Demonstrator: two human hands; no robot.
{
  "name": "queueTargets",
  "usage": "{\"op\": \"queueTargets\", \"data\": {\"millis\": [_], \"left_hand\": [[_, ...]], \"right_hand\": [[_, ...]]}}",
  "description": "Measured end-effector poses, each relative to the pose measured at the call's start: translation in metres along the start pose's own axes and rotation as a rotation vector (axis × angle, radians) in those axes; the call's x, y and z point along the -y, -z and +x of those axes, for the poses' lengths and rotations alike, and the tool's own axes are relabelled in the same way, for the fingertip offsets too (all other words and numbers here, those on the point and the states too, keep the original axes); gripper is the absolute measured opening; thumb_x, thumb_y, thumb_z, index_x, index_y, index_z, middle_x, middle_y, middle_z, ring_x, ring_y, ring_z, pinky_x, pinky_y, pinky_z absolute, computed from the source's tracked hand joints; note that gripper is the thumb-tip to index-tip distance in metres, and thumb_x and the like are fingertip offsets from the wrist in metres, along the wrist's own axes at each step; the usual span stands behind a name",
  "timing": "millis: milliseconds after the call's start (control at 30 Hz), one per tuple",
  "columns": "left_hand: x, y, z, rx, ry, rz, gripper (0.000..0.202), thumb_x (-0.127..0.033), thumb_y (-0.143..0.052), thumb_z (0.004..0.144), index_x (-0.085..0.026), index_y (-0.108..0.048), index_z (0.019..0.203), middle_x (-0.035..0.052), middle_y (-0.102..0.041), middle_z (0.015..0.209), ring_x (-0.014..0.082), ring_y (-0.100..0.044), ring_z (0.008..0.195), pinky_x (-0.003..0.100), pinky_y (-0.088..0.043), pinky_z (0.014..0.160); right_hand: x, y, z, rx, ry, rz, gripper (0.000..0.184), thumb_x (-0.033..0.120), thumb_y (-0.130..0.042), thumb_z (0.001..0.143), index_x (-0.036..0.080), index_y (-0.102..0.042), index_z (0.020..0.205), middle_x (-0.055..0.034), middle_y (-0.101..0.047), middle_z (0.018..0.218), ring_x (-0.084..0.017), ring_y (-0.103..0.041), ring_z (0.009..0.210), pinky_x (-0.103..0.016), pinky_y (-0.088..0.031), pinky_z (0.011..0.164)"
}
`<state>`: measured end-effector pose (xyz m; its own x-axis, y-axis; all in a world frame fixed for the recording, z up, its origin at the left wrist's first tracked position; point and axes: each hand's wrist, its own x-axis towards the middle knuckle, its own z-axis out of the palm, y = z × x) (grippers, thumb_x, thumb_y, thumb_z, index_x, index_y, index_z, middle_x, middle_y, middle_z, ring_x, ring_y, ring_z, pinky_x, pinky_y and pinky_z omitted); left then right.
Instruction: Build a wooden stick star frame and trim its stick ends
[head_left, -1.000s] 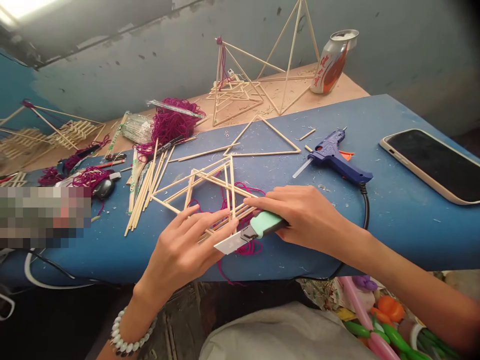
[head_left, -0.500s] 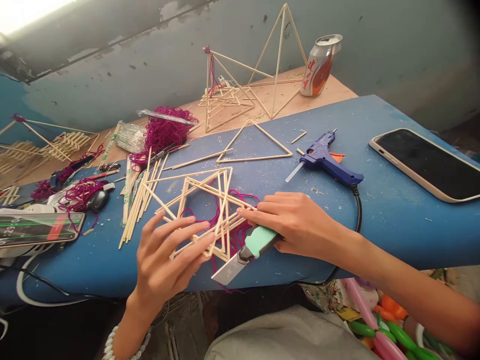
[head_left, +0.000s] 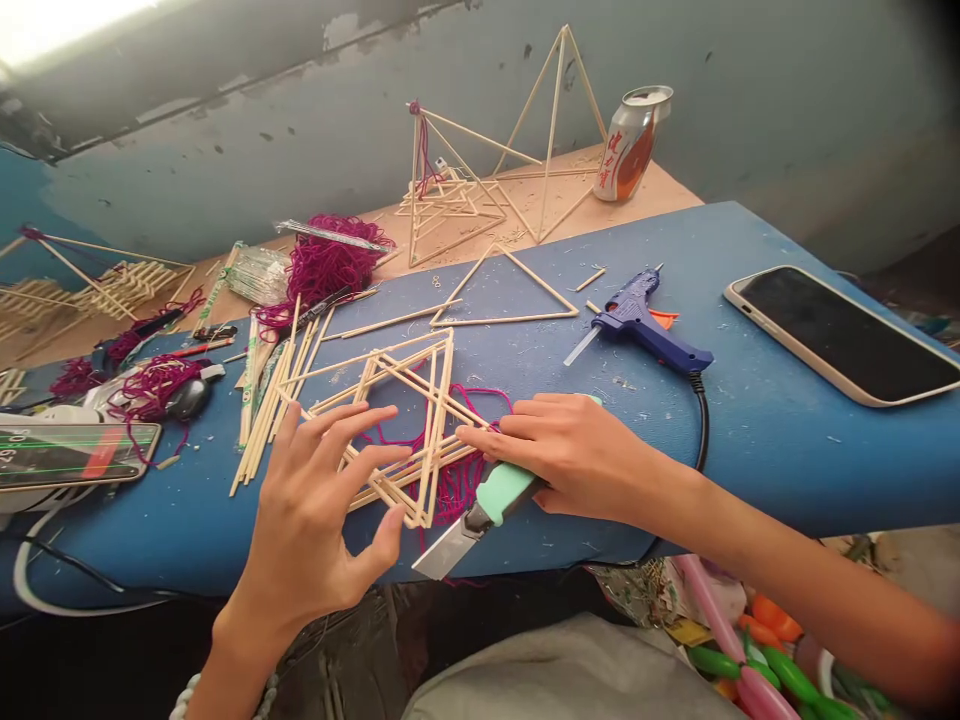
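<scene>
The left hand [head_left: 307,510] has sprung open off the star-shaped stick frame [head_left: 437,425], fingers spread over it, holding nothing! The right hand [head_left: 581,460] stays clenched round the mint-green utility knife [head_left: 499,492], fingertips on the frame, which sits just left of the knife, over magenta yarn [head_left: 469,490] on the blue surface [head_left: 757,480].

Craft workspace, blue-topped table [head_left: 757,470], hot glue gun [head_left: 637,325], stick pyramids [head_left: 551,140], magenta yarn [head_left: 330,265]

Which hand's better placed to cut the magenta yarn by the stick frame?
Right, probably. The right hand holds the utility knife, blade out, right beside the magenta yarn. The left hand is open and holds no blade.
</scene>
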<state>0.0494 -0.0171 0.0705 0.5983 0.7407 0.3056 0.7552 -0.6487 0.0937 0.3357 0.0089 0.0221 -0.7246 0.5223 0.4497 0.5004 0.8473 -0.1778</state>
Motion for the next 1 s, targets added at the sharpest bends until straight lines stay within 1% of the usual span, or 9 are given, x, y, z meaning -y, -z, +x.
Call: {"op": "queueTargets", "data": {"millis": [100, 167, 300, 433, 533, 667, 767, 900, 1000], "left_hand": [[-0.006, -0.004, 0.007, -0.009, 0.007, 0.018, 0.022, -0.033, -0.064, 0.093, -0.028, -0.068, 0.113, 0.0076, -0.069, 0.136, 0.0359, -0.059, 0.131, 0.072, -0.02, 0.125], [-0.008, -0.007, 0.009, -0.019, 0.021, 0.022, 0.023, -0.035, -0.067, 0.094, -0.027, -0.069, 0.116, 0.0072, -0.071, 0.134, 0.0343, -0.061, 0.129, 0.07, -0.023, 0.125], [-0.004, -0.005, 0.013, 0.009, -0.021, -0.014, 0.026, -0.022, -0.063, 0.096, -0.028, -0.069, 0.121, 0.002, -0.076, 0.126, 0.0277, -0.066, 0.124, 0.061, -0.03, 0.126], [0.009, 0.006, 0.023, 0.049, -0.099, -0.017, 0.026, -0.016, -0.06, 0.096, -0.026, -0.069, 0.118, -0.0002, -0.079, 0.117, 0.0232, -0.07, 0.114, 0.054, -0.036, 0.123], [0.022, 0.014, 0.033, 0.09, -0.168, 0.019, 0.023, -0.014, -0.057, 0.095, -0.024, -0.07, 0.111, -0.0001, -0.08, 0.114, 0.0213, -0.073, 0.108, 0.05, -0.039, 0.121], [0.041, 0.02, 0.043, 0.116, -0.263, 0.17, 0.025, -0.012, -0.054, 0.095, -0.023, -0.072, 0.109, -0.0005, -0.08, 0.095, 0.0201, -0.073, 0.087, 0.047, -0.046, 0.113], [0.051, 0.023, 0.05, 0.118, -0.311, 0.251, 0.025, -0.012, -0.052, 0.098, -0.022, -0.072, 0.108, -0.0003, -0.077, 0.087, 0.0209, -0.07, 0.082, 0.045, -0.05, 0.105], [0.056, 0.024, 0.062, 0.099, -0.34, 0.307, 0.024, -0.013, -0.051, 0.101, -0.023, -0.072, 0.108, 0.0019, -0.078, 0.094, 0.0225, -0.069, 0.09, 0.046, -0.052, 0.104], [0.055, 0.022, 0.073, 0.09, -0.34, 0.365, 0.029, -0.008, -0.047, 0.1, -0.022, -0.072, 0.106, 0.0022, -0.078, 0.099, 0.0234, -0.068, 0.098, 0.056, -0.044, 0.117]], "right_hand": [[0.0, 0.0, -0.001, 0.016, -0.006, -0.018, 0.06, 0.008, -0.062, 0.081, 0.014, -0.063, 0.141, 0.0004, -0.07, 0.084, -0.018, -0.054, 0.07, -0.033, -0.034, 0.067], [0.0, -0.001, -0.001, 0.038, -0.011, -0.026, 0.06, 0.009, -0.062, 0.082, 0.015, -0.061, 0.142, 0.0001, -0.07, 0.085, -0.019, -0.054, 0.071, -0.033, -0.034, 0.067], [-0.001, -0.002, -0.002, 0.058, -0.004, -0.072, 0.061, 0.009, -0.061, 0.084, 0.015, -0.058, 0.145, -0.0007, -0.069, 0.086, -0.019, -0.056, 0.074, -0.034, -0.035, 0.068], [-0.001, -0.002, -0.004, 0.045, 0.028, -0.146, 0.062, 0.006, -0.06, 0.085, 0.013, -0.058, 0.146, -0.0013, -0.067, 0.082, -0.019, -0.056, 0.073, -0.034, -0.034, 0.065], [0.0, -0.002, -0.004, 0.044, 0.044, -0.138, 0.061, 0.005, -0.059, 0.084, 0.011, -0.059, 0.145, -0.0017, -0.066, 0.081, -0.018, -0.054, 0.071, -0.033, -0.032, 0.064], [0.0, -0.003, -0.005, 0.009, 0.042, -0.113, 0.061, 0.003, -0.055, 0.082, 0.011, -0.061, 0.142, -0.0011, -0.065, 0.078, -0.017, -0.052, 0.068, -0.033, -0.031, 0.063], [-0.001, -0.004, -0.005, 0.017, 0.033, -0.098, 0.063, 0.002, -0.054, 0.081, 0.011, -0.06, 0.143, -0.0005, -0.065, 0.078, -0.017, -0.053, 0.069, -0.033, -0.032, 0.064], [-0.001, -0.004, -0.006, 0.035, 0.035, -0.082, 0.068, 0.003, -0.056, 0.078, 0.01, -0.056, 0.145, -0.0005, -0.067, 0.081, -0.017, -0.056, 0.072, -0.032, -0.035, 0.065], [0.0, -0.004, -0.005, 0.05, 0.032, -0.079, 0.07, 0.002, -0.058, 0.076, 0.011, -0.056, 0.145, -0.0004, -0.069, 0.083, -0.017, -0.058, 0.073, -0.032, -0.037, 0.067]]}}
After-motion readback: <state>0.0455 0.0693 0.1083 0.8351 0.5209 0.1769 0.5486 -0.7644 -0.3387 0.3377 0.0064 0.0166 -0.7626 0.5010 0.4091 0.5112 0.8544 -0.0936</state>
